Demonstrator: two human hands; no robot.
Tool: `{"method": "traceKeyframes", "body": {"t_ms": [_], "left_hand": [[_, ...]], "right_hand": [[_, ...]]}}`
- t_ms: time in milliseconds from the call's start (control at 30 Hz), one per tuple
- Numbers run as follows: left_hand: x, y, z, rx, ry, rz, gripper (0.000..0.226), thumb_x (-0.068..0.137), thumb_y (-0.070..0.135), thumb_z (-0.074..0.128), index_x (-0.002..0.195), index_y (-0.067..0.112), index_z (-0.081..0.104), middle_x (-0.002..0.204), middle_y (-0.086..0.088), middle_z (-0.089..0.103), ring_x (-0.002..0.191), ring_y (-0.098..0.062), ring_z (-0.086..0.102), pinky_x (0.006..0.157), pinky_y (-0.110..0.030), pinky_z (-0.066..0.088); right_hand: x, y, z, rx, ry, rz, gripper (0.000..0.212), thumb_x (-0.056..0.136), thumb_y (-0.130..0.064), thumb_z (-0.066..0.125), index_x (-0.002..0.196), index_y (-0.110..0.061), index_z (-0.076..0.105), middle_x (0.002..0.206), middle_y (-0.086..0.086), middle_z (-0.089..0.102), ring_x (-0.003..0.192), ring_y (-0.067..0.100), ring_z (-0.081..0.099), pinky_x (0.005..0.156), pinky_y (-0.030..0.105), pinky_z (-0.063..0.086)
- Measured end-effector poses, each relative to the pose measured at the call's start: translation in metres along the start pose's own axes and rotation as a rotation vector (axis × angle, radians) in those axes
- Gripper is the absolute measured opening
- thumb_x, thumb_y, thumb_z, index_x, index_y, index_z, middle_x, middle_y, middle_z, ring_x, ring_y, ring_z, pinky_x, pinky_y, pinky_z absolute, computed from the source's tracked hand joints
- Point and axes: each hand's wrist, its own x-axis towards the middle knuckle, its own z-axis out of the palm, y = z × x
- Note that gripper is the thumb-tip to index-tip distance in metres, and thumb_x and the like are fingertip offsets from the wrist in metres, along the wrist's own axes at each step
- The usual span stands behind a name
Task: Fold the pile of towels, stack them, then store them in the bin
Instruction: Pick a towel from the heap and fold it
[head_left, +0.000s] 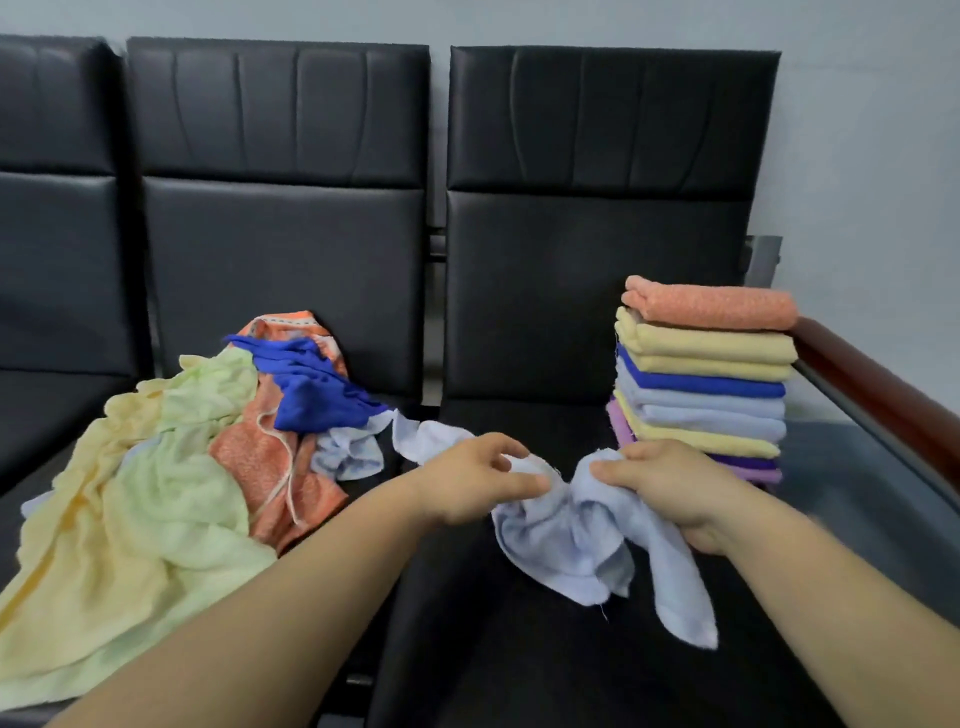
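Towel (571, 535) bunched; stack (706, 374) right, pile (171, 467) left.

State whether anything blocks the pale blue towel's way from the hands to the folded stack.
Nothing visible does. The left hand and right hand grip the pale blue towel, and the folded stack stands just beyond, its top bare.

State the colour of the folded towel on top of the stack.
Orange with pale speckles; the top towel shows best in the head view.

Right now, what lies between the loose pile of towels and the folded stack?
Head view: a crumpled pale blue towel, gripped by the left hand and right hand, over bare black seat.
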Motion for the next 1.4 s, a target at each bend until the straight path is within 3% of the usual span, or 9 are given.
{"method": "traceKeyframes", "body": {"t_ms": [267,467,700,800,867,1000,1200,1300,1400], "left_hand": [[0.008,0.008,0.045,-0.027,-0.03,0.208,0.033,0.083,0.041,0.082,0.105,0.022,0.067,0.098,0.006,0.072,0.089,-0.006,0.069,0.082,-0.027,0.055],[0.014,0.006,0.05,-0.178,-0.063,0.206,0.02,0.089,0.03,0.076,0.085,0.011,0.068,0.072,0.003,0.065,0.07,-0.008,0.058,0.069,-0.022,0.047],[0.014,0.005,0.047,-0.396,-0.103,0.077,0.014,0.099,0.023,0.059,0.09,0.012,0.063,0.093,-0.009,0.063,0.092,-0.02,0.062,0.099,-0.043,0.055],[0.017,0.005,0.044,-0.551,0.008,-0.019,0.022,0.103,0.01,0.05,0.082,0.013,0.057,0.077,-0.006,0.064,0.069,-0.018,0.065,0.068,-0.034,0.058],[0.017,0.006,0.042,-0.535,0.124,-0.059,0.026,0.101,0.006,0.05,0.078,0.014,0.059,0.066,-0.001,0.062,0.058,-0.013,0.06,0.054,-0.027,0.049],[0.019,0.005,0.039,-0.494,0.206,-0.091,0.02,0.098,0.009,0.054,0.082,0.012,0.064,0.064,0.002,0.066,0.068,-0.015,0.063,0.064,-0.03,0.052],[0.028,-0.013,0.044,-0.101,0.37,-0.046,0.01,0.097,0.025,0.061,0.097,0.015,0.058,0.075,0.002,0.064,0.057,-0.013,0.053,0.056,-0.028,0.044],[0.019,-0.013,0.05,-0.05,0.223,0.051,0.021,0.093,0.032,0.069,0.091,0.013,0.059,0.071,0.005,0.062,0.06,-0.01,0.055,0.061,-0.026,0.047],[0.011,-0.013,0.059,0.266,0.005,0.094,0.024,0.087,0.044,0.072,0.09,0.022,0.063,0.079,0.009,0.069,0.075,-0.008,0.065,0.07,-0.026,0.052]], "right_hand": [[0.007,0.026,-0.002,0.424,-0.146,0.08,0.03,0.103,-0.035,0.064,0.121,-0.012,0.073,0.114,0.015,0.077,0.111,0.03,0.073,0.105,0.049,0.054],[0.006,0.038,-0.012,0.45,-0.175,0.085,0.032,0.1,-0.04,0.066,0.113,-0.013,0.077,0.112,0.019,0.076,0.111,0.031,0.072,0.104,0.05,0.054],[0.005,0.035,-0.014,0.481,-0.283,0.075,0.03,0.1,-0.038,0.065,0.109,-0.011,0.075,0.104,0.014,0.077,0.101,0.027,0.072,0.087,0.042,0.055],[0.003,0.034,-0.016,0.393,-0.308,0.033,0.025,0.098,-0.033,0.069,0.113,-0.014,0.073,0.108,0.01,0.078,0.102,0.024,0.074,0.082,0.039,0.054],[0.001,0.035,-0.018,0.334,-0.351,0.043,0.025,0.096,-0.024,0.071,0.119,-0.013,0.072,0.113,0.008,0.078,0.106,0.024,0.074,0.084,0.039,0.056],[0.0,0.036,-0.012,0.308,-0.389,0.086,0.024,0.098,-0.015,0.068,0.122,-0.013,0.072,0.118,0.006,0.077,0.113,0.022,0.073,0.092,0.039,0.057],[0.009,0.039,-0.002,0.474,-0.095,0.151,0.029,0.101,-0.01,0.064,0.13,-0.012,0.057,0.118,0.016,0.071,0.107,0.029,0.071,0.094,0.049,0.059],[0.012,0.049,-0.001,0.263,0.062,0.13,0.039,0.097,-0.017,0.07,0.131,-0.018,0.052,0.117,0.009,0.065,0.107,0.024,0.065,0.095,0.044,0.056],[0.013,0.058,-0.003,-0.307,0.158,0.006,0.042,0.092,-0.029,0.073,0.126,-0.031,0.049,0.12,-0.006,0.054,0.105,0.014,0.057,0.089,0.033,0.05]]}}
